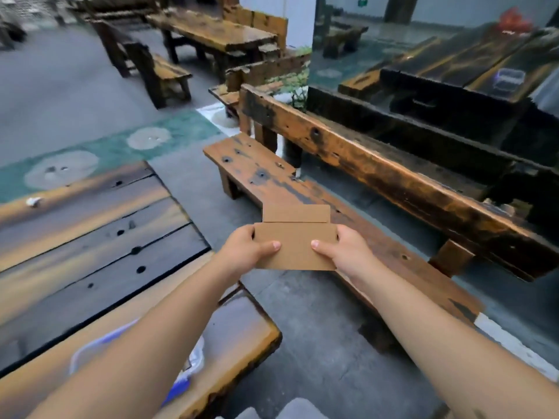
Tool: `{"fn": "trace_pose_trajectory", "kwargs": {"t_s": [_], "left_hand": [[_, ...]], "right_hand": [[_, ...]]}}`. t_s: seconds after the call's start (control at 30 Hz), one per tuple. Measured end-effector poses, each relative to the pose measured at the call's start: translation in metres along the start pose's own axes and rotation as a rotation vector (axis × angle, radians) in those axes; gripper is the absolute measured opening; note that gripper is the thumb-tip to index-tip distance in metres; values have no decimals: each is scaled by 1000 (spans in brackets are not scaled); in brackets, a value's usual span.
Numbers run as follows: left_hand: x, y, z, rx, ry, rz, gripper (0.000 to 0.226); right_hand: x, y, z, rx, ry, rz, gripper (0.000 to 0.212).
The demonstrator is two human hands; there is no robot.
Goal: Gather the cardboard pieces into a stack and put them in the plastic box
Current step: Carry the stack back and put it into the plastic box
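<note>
cardboard pieces [295, 246], flat brown rectangles, held in the air out in front, above the gap between the table [90, 237] at the left and a wooden bench [260, 173] beyond. at least two sheets visible: a nearer, wider one on top, and another peeking out past its far edge, offset rather than squared up. left hand [245, 252] pinching the left short edge, thumb laid over the top face, fingers hidden underneath. right hand [348, 255] doing the same on the right edge. both grips closed on the stack, nothing else in either.

likely very light and fairly stiff, yet thin enough to bend or crease if squeezed hard. smooth faces, so sheets apt to slide over one another, as the offset already suggests. best held by opposite edges with thumbs pressing down, or tapped on an edge to align first.

plastic box [193, 361], clear with a blue part, on the near end of the table, mostly hidden under the left forearm; contents impossible to tell. stack not yet in it; judging by this, gathering nearly done, placing still ahead.
</note>
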State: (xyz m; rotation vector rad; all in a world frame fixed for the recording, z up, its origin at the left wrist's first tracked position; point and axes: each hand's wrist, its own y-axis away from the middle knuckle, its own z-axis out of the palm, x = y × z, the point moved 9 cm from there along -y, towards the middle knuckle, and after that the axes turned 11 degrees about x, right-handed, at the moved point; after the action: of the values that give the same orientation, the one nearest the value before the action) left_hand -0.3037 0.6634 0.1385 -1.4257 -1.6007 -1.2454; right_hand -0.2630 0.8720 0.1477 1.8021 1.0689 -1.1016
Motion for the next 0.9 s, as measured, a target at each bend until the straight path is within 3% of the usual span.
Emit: {"fn": "trace_pose_trajectory", "kwargs": {"t_s": [0.1,0.23,0.4,0.57,0.7,0.9], "left_hand": [[-23,22,-43,136,29,-57,38],[-62,59,-106,313,-28,-140,42],[-110,105,-171,432,10,-235,45],[-160,145,-221,549,63,-310,43],[-190,162,-249,607,93,-327,57],[-233,156,-271,527,-47,-297,61]], "right_hand": [[-12,4,49,-172,34,-54,16],[-22,26,119,-357,135,-104,37],[-31,69,197,-508,120,-164,27],[-27,106,262,-598,163,-178,27],[-13,132,306,-674,208,-120,37],[13,151,349,-625,322,-96,58]]}}
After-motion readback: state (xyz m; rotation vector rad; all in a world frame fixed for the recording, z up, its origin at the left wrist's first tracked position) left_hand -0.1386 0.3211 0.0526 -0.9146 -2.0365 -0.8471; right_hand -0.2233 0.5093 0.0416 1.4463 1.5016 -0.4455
